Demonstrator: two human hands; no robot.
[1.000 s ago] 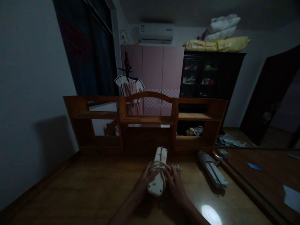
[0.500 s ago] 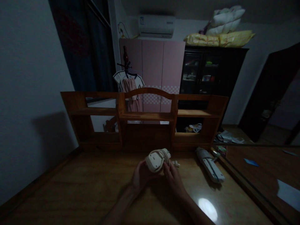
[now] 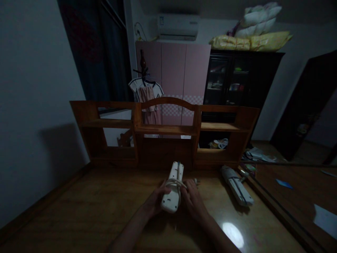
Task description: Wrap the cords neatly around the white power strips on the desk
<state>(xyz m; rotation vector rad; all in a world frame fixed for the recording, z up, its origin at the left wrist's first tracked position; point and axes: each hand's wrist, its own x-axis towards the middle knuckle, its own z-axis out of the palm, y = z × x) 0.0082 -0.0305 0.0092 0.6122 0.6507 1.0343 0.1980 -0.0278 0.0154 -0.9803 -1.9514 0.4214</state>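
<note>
A white power strip [image 3: 173, 186] with its own cord wound round the middle lies lengthwise just above the wooden desk [image 3: 86, 214]. My left hand [image 3: 156, 199] grips its left side and my right hand [image 3: 193, 198] grips its right side, fingers curled on the cord loops. The plug end of the cord [image 3: 195, 181] peeks out just beyond my right fingers.
A second white power strip [image 3: 237, 185] lies on the desk to the right. A wooden shelf unit [image 3: 164, 130] stands along the desk's back edge. A bare wall is at the left, and a darker table [image 3: 302, 196] with papers adjoins at the right.
Half a second ago the strip was tipped up with its end facing me. Now it is laid back down lengthwise, pointing toward the shelf, both hands still on it.
</note>
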